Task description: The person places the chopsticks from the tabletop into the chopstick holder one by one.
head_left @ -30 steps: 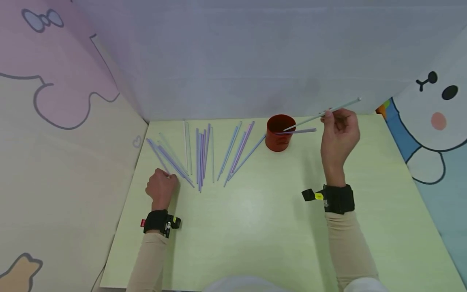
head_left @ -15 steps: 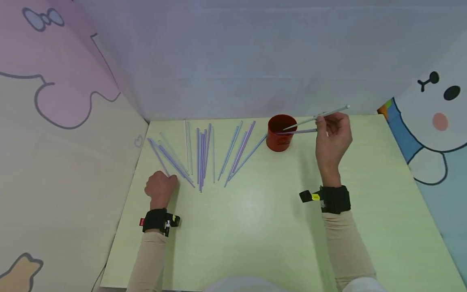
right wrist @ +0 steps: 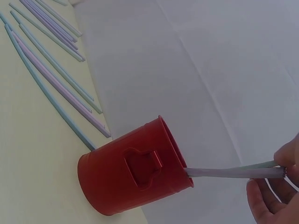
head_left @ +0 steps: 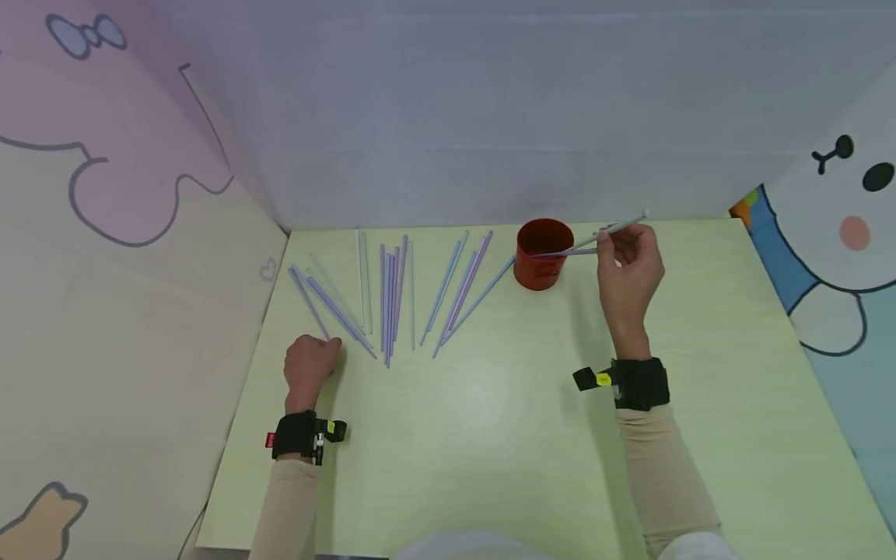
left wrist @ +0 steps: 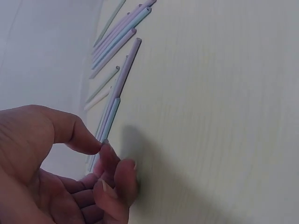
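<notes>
A red metal cup (head_left: pixel 537 272) stands near the table's back edge. My right hand (head_left: pixel 630 264), right of it, pinches a pale green straw (head_left: pixel 623 224) between thumb and fingers. That straw slants down to the cup's mouth. A purple straw (right wrist: pixel 224 173) leans out over the cup's rim, its outer end overlapping my right fingers. At the left, my left hand (head_left: pixel 310 364) has thumb and index tip together on the near end of a purple straw (head_left: pixel 308 302). In the left wrist view, my left fingers (left wrist: pixel 119 179) hide most of that straw.
Several purple and blue straws (head_left: pixel 389 303) lie spread in the table's middle. More straws (head_left: pixel 462 292) reach toward the cup's left side. Behind the pale table (head_left: pixel 490 451) hangs a white cloth (head_left: pixel 448 117).
My right hand has moved left and slightly down, sliding the pale green straw toward the cup. My left hand has drawn slightly back, and the purple straw at its fingers has shifted a little.
</notes>
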{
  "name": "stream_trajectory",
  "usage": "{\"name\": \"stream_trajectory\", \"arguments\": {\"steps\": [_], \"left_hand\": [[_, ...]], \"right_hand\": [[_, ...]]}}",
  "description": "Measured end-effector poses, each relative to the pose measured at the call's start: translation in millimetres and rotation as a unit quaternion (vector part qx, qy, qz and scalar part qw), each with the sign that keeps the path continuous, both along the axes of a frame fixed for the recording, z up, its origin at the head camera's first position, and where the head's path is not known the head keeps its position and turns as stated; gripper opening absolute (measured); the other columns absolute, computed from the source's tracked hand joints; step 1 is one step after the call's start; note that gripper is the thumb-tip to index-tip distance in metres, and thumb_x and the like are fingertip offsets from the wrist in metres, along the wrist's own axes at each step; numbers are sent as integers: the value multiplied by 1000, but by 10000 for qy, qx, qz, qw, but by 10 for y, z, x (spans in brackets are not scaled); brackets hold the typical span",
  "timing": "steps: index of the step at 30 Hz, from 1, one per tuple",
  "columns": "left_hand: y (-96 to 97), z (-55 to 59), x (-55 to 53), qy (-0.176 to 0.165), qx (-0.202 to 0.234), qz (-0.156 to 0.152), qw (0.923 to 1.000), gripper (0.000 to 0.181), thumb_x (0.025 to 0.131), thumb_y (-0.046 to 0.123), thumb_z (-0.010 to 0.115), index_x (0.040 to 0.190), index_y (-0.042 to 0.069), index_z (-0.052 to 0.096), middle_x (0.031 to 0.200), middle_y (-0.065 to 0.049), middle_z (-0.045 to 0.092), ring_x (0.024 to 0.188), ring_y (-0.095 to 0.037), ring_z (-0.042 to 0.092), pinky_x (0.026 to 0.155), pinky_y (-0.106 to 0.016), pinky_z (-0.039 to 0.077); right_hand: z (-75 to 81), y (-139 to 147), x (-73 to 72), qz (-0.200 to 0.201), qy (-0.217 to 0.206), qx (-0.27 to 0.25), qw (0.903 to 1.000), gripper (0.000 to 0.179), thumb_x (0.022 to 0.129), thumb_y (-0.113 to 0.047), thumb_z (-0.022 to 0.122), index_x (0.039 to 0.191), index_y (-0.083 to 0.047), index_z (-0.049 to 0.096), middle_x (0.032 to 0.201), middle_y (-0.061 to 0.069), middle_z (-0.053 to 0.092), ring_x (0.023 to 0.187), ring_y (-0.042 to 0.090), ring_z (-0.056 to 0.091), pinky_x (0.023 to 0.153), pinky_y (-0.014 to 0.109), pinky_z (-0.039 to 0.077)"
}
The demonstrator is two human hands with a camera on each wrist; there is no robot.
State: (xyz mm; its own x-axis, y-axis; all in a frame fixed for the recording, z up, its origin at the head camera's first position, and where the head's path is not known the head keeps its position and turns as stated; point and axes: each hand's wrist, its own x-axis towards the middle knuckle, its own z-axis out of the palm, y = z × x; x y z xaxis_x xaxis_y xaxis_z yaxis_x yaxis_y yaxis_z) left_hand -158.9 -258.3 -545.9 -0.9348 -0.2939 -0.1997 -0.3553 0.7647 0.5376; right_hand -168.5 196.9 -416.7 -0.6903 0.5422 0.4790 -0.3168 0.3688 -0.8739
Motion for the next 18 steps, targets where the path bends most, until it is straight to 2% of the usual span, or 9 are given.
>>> {"name": "stream_trajectory", "arguments": {"steps": [3,7,13,18], "left_hand": [[-22,-13,49,110,355,-62,9993,42,86,30,57,54,3,63,48,-9,62,44,-25,58,37,-29,34],[-47,-29,97,128,808,19,9966,38,89,31,58,76,-1,73,58,-11,67,51,-27,63,44,-29,44],[-36,-60,171,202,1411,222,9895,34,92,29,58,89,-2,71,63,-9,67,54,-24,65,46,-29,51],[22,-102,246,186,1521,168,9881,30,92,28,57,91,0,69,57,-5,65,48,-22,62,44,-29,49]], "right_hand": [[-40,10,-11,14,-61,3,10000,23,89,3,65,105,18,57,102,28,66,90,28,66,76,15,52],[-55,16,-18,42,-118,46,9999,22,89,1,66,103,17,60,101,27,67,90,29,67,75,15,51],[-44,17,-27,128,-260,77,9996,19,91,0,63,103,15,63,100,26,69,89,34,67,78,16,53],[-36,15,-18,106,-409,36,9991,19,93,-1,62,105,13,64,101,26,69,88,32,68,79,16,54]]}}
